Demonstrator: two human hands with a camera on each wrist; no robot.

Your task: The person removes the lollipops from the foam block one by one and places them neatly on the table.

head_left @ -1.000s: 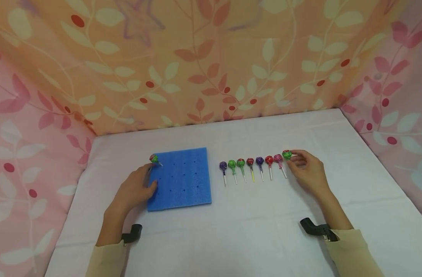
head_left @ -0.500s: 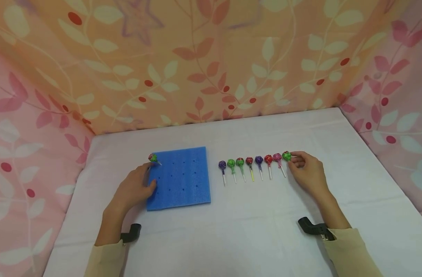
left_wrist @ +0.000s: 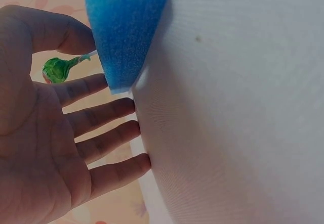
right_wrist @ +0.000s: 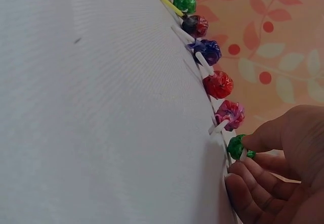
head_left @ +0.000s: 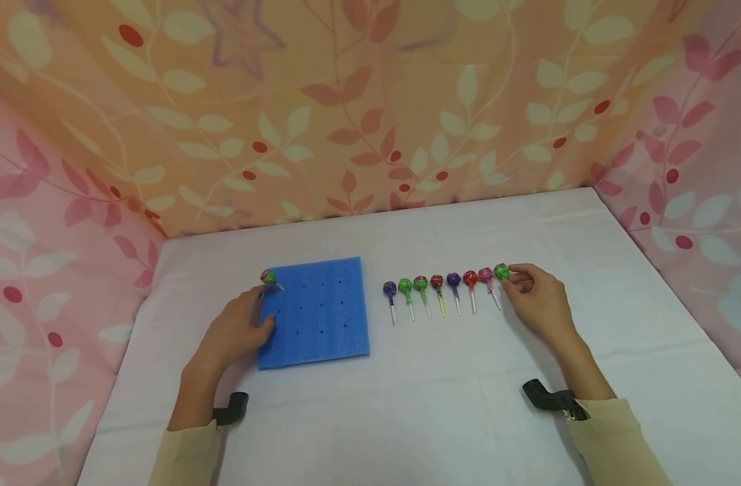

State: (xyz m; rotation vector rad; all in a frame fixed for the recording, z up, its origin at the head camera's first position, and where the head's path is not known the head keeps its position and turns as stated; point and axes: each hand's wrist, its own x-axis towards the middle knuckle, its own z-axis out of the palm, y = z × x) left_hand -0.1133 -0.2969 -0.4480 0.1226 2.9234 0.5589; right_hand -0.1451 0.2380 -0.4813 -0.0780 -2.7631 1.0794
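My left hand lies at the left side of a blue foam board dotted with small holes. In the left wrist view its thumb rests on the foam, while the fairly straight fingers reach past the edge to the table. A red-and-green lollipop stands tilted in the board's far left corner, its stick in the foam. My right hand pinches a green lollipop between thumb and fingertips at the right end of a row. Beside it lies a pink lollipop.
The row runs leftward from the pink one: a red lollipop, a dark purple lollipop, a dark red lollipop with a yellow stick, and several more. Everything rests on a white tablecloth. A leaf-patterned curtain borders the table's far side.
Almost nothing differs. The head view has shifted slightly; both hands keep their places, the left at the foam board, the right at the green lollipop.
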